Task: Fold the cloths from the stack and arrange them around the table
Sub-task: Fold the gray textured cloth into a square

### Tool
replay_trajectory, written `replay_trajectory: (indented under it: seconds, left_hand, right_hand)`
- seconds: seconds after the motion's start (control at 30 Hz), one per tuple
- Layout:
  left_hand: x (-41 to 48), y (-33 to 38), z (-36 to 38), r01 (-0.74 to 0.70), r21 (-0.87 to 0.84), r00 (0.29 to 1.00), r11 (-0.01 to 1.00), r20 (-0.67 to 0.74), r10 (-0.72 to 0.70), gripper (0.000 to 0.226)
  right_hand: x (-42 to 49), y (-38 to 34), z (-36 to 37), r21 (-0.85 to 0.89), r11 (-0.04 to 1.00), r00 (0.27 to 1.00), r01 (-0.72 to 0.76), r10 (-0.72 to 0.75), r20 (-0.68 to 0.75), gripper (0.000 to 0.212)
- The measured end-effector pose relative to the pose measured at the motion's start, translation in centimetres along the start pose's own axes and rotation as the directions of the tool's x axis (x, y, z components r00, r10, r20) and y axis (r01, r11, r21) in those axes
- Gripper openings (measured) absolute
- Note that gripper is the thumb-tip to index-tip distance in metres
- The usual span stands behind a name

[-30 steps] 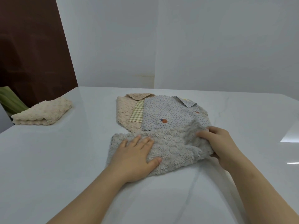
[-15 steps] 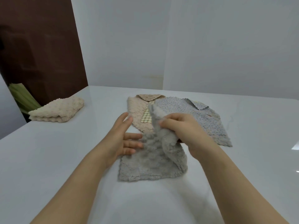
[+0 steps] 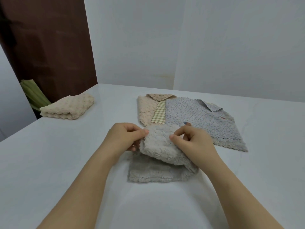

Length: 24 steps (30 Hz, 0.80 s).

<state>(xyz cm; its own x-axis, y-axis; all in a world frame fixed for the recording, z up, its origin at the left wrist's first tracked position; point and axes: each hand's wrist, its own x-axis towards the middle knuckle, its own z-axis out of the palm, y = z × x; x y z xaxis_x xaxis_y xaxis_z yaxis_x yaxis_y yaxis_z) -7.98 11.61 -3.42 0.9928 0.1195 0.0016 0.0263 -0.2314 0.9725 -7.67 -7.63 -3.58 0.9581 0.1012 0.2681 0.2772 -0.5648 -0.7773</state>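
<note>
Both hands were pinched on the grey fleecy cloth [image 3: 162, 156], which lay on the white table [image 3: 66, 162] near the person, in the middle of the scene. The left hand [image 3: 125, 138] gripped the cloth's far left corner between thumb and fingers, and the right hand [image 3: 193, 142] gripped the far right part the same way, so that the upper layer was lifted and doubled over the lower layer, which lay flat on the table. Just beyond the hands lay the stack [image 3: 189, 118]: a blue dotted cloth [image 3: 198, 116] on top, with a checked cloth [image 3: 159, 114] and a beige cloth [image 3: 145, 109] showing at its left. A folded cream cloth [image 3: 69, 109] sat well apart at the far left edge of the table.
</note>
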Motion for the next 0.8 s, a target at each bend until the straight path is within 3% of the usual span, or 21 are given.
replay_trajectory:
  seconds: [0.13, 0.23, 0.3, 0.33, 0.4, 0.47, 0.53, 0.6, 0.8]
  left_hand:
    - [-0.4, -0.2, -0.9, 0.037, 0.262, 0.998, 0.964, 0.038, -0.049, 0.026]
    - [-0.6, -0.3, -1.2, 0.06, 0.542, 0.997, 0.838, 0.009, -0.077, 0.036]
    - [-0.7, 0.1, -0.4, -0.008, 0.652, 0.982, 0.758, -0.136, 0.127, 0.026]
    - [-1.0, 0.3, 0.3, -0.093, 0.622, 0.948, 0.777, -0.185, 0.261, 0.017]
    - [-1.4, 0.4, 1.8, -0.28, 0.537, 0.906, 0.796, -0.125, 0.403, 0.019]
    - [-1.5, -0.4, 3.0, -0.335, 0.61, 0.931, 0.718, 0.095, 0.353, 0.036]
    - [-1.4, -1.7, 3.4, -0.284, 0.733, 0.959, 0.619, 0.21, 0.191, 0.047]
    - [-1.4, -2.5, 3.1, -0.236, 0.78, 0.971, 0.579, 0.217, 0.103, 0.05]
    - [-1.7, -2.8, 2.9, -0.223, 0.81, 0.974, 0.542, 0.213, 0.083, 0.049]
  right_hand:
    - [-0.3, -0.1, 0.7, -0.182, 0.98, 0.984, 0.083, -0.052, 0.17, 0.014]
    - [-0.4, -0.3, 0.1, -0.197, 0.975, 0.965, 0.102, -0.049, 0.259, 0.021]
    - [-0.3, -0.1, -0.2, -0.08, 0.991, 0.989, 0.106, -0.097, 0.109, 0.02]
    - [-0.2, -0.1, -0.2, -0.058, 0.99, 0.992, 0.129, -0.129, 0.001, 0.017]
    - [-0.1, -0.1, 0.3, -0.214, 0.962, 0.98, 0.172, -0.189, -0.062, 0.025]
    - [-0.2, 0.1, 1.0, -0.372, 0.912, 0.984, 0.173, -0.143, 0.109, 0.056]
    - [-0.4, 0.5, 1.4, -0.42, 0.893, 0.964, 0.16, -0.049, 0.263, 0.071]
    - [-0.5, 1.1, 1.7, -0.429, 0.89, 0.944, 0.153, -0.004, 0.329, 0.071]
    - [-0.8, 1.5, 2.4, -0.5, 0.859, 0.947, 0.11, 0.062, 0.315, 0.052]
